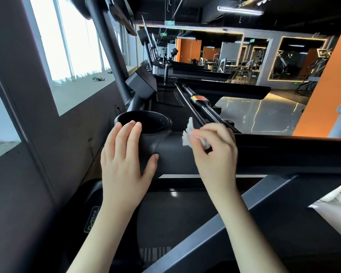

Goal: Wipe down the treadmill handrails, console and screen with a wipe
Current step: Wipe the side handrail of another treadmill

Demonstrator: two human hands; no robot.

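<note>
Wipe (187, 135): light, soft, crumples easily; your right hand (215, 152) pinches it, so hold it bunched. Left hand (124, 154): flat, released, resting against the cup holder (166, 121).

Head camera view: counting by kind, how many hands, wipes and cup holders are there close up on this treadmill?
Hands: 2, the left hand and the right hand
White wipe: 1
Black cup holder: 1
Total: 4

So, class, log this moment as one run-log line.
left hand: rests on cup holder | right hand: pinches wipe at handrail
</note>
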